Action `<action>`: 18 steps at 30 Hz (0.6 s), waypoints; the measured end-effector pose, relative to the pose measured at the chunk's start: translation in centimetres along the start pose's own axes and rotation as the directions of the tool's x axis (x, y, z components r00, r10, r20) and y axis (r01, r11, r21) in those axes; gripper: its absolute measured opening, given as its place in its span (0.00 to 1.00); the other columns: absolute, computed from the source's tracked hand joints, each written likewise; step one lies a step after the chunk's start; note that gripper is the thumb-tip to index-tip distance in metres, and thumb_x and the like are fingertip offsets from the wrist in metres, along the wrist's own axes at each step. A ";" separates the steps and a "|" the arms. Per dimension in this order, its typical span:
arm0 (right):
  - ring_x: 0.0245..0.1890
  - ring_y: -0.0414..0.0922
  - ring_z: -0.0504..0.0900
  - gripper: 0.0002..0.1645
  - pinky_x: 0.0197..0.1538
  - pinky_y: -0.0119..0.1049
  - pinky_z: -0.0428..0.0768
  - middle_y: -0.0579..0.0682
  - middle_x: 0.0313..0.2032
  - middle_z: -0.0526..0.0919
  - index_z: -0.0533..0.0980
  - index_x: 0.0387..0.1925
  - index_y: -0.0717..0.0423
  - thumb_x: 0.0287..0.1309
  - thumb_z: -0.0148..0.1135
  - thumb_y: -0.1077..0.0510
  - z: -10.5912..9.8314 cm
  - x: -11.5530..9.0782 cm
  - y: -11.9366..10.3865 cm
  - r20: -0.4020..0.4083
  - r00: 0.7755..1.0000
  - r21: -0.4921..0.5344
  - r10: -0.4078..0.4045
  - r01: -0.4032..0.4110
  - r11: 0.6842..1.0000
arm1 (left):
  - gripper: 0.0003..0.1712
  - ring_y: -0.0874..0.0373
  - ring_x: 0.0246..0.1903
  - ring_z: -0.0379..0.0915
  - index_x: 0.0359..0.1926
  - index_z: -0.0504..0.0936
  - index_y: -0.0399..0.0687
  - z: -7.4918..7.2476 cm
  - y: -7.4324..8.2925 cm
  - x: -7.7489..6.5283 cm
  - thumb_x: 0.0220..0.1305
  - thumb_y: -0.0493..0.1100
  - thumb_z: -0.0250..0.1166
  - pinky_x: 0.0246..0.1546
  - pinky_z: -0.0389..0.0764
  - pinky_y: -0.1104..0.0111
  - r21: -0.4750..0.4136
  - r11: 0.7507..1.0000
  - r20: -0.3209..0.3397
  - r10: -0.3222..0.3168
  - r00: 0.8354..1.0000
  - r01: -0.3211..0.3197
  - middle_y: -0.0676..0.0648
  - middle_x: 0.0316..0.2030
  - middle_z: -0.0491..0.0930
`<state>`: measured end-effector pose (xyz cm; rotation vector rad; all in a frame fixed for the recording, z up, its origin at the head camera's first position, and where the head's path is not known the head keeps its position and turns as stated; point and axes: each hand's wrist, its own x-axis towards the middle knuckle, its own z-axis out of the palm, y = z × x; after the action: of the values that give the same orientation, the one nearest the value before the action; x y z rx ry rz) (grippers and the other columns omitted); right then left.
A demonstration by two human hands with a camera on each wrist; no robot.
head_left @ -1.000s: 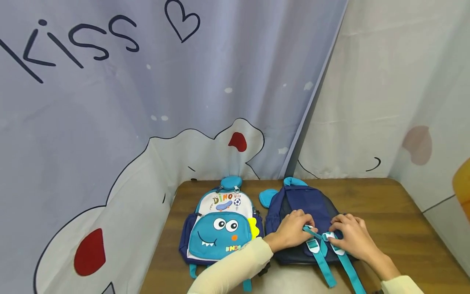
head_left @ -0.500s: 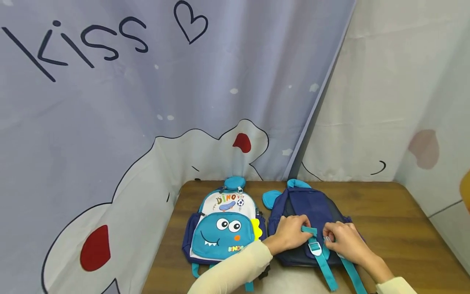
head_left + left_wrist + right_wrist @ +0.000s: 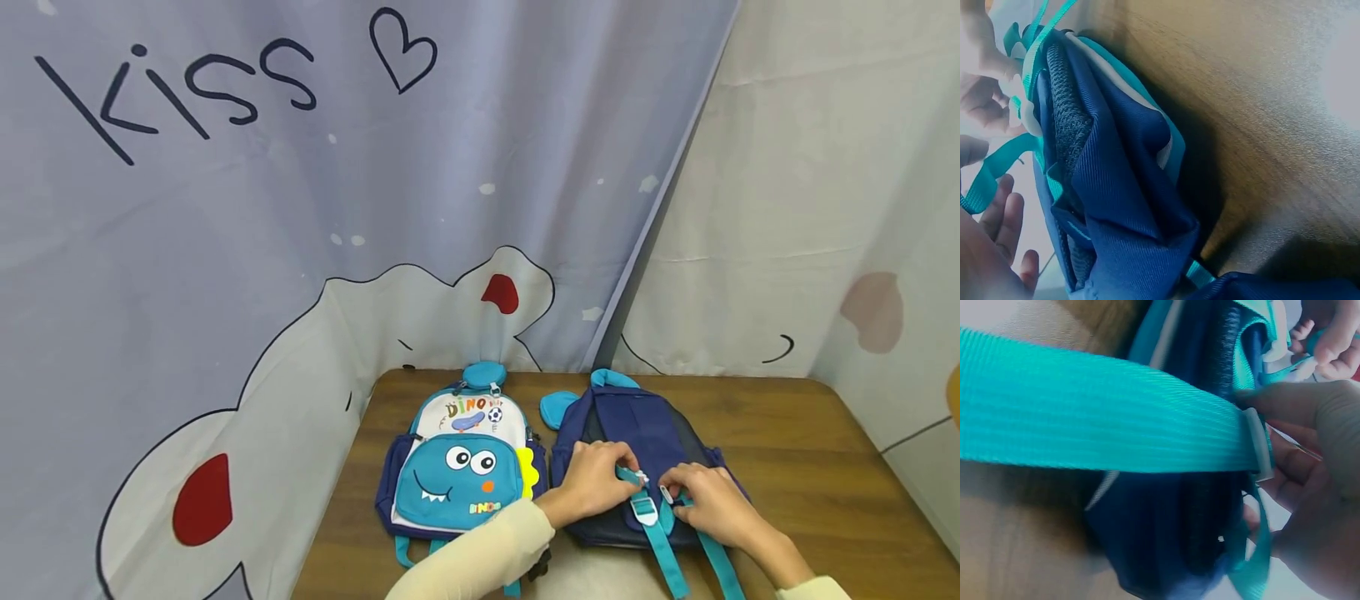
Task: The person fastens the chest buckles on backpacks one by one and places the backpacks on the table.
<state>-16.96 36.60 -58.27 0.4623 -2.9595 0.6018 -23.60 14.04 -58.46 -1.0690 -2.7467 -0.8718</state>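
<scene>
A navy backpack (image 3: 637,425) lies with its strap side up on the table. Over its lower part, my left hand (image 3: 596,477) pinches a teal webbing strap (image 3: 627,476) with a small white plastic piece at its end. My right hand (image 3: 708,500) grips another teal strap (image 3: 1116,415) close to its white buckle (image 3: 1260,445). A small gap separates the two hands. A second white buckle (image 3: 643,508) sits just below the left fingertips, its strap tail hanging toward the front. In the right wrist view, the left hand's fingers (image 3: 1338,347) hold thin teal webbing.
To the left, a teal and white dinosaur backpack (image 3: 457,479) lies face up, partly behind the left sleeve (image 3: 480,554). A round teal pouch (image 3: 558,408) lies beside the navy backpack. Brown wooden table (image 3: 795,450) extends right; a printed curtain (image 3: 450,167) hangs behind.
The hands, earlier joined by teal webbing crossing between them, have moved slightly apart, with a gap now between the white pieces. The head view has shifted slightly left.
</scene>
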 end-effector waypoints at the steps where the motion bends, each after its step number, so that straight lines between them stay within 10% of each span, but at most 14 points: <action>1: 0.34 0.33 0.77 0.21 0.42 0.43 0.69 0.29 0.32 0.79 0.86 0.39 0.41 0.42 0.83 0.63 0.1 0.0 0.1 -0.019 1.000 0.005 -0.002 0.002 1.000 | 0.08 0.76 0.36 0.71 0.39 0.86 0.65 0.0 -0.1 0.0 0.63 0.55 0.76 0.47 0.65 0.71 -0.007 1.000 -0.006 0.009 1.000 -0.009 0.69 0.33 0.82; 18: 0.44 0.41 0.79 0.18 0.48 0.48 0.72 0.37 0.40 0.85 0.83 0.46 0.46 0.55 0.77 0.63 0.1 0.0 0.3 -0.210 0.978 0.042 -0.013 0.023 0.999 | 0.08 0.74 0.43 0.76 0.43 0.88 0.64 0.2 -0.5 -0.4 0.68 0.56 0.74 0.48 0.66 0.76 -0.084 0.989 -0.081 0.114 0.990 -0.120 0.65 0.42 0.88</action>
<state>-17.08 36.81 -58.46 0.4019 -2.7450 0.6712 -23.55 13.57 -58.96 -1.1727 -2.5763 -1.0033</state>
